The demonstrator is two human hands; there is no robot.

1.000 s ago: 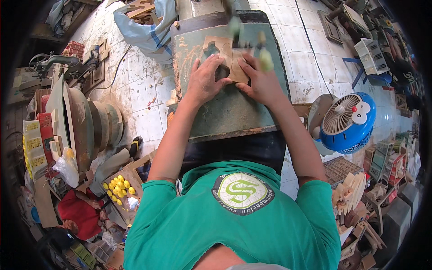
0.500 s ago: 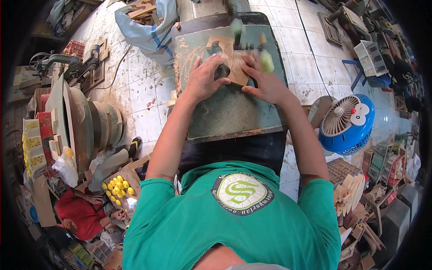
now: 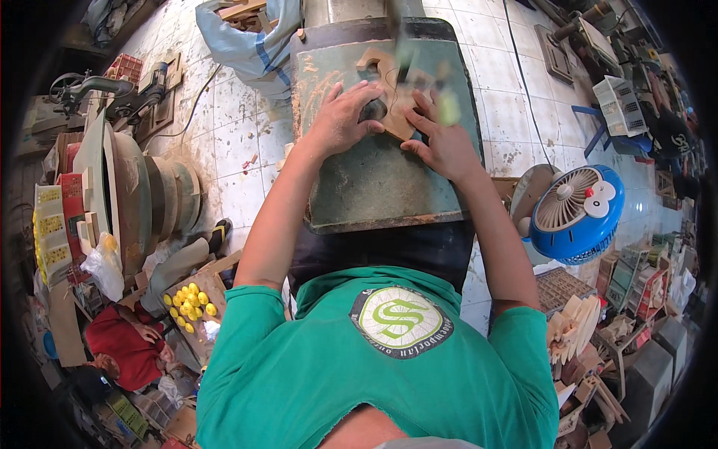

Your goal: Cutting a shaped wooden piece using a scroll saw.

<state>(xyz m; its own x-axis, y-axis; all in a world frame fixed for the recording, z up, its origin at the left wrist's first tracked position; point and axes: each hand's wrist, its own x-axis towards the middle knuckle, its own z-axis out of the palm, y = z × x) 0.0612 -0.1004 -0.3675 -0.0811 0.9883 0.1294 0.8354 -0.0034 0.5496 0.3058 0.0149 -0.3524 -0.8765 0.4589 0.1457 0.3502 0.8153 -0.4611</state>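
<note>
A flat light-brown wooden board (image 3: 402, 123) with a curved line along it lies on the worn green machine table (image 3: 374, 187). My left hand (image 3: 345, 118) rests on its left side, fingers spread and thumb stretched out beside a dark round gap (image 3: 372, 111). Over the board's right side lies my right hand (image 3: 443, 142), fingers extended and the thumb near the front edge. Both hands press the board from above rather than wrapping round it. A blurred green upright machine part (image 3: 404, 56) and a blurred yellow-green piece (image 3: 449, 108) hang above it; the contact point is unclear.
To the right stands a blue fan (image 3: 576, 213). A blue-white sack (image 3: 250, 45) of wood offcuts is at the far left. Large round machine wheels (image 3: 149, 187) stand left, with a person in a red shirt (image 3: 123, 344) beside yellow pieces (image 3: 189, 303).
The board and both hands have shifted slightly relative to the blurred upright part, which now appears farther right over the board. Both hands keep nearly the same pose.
</note>
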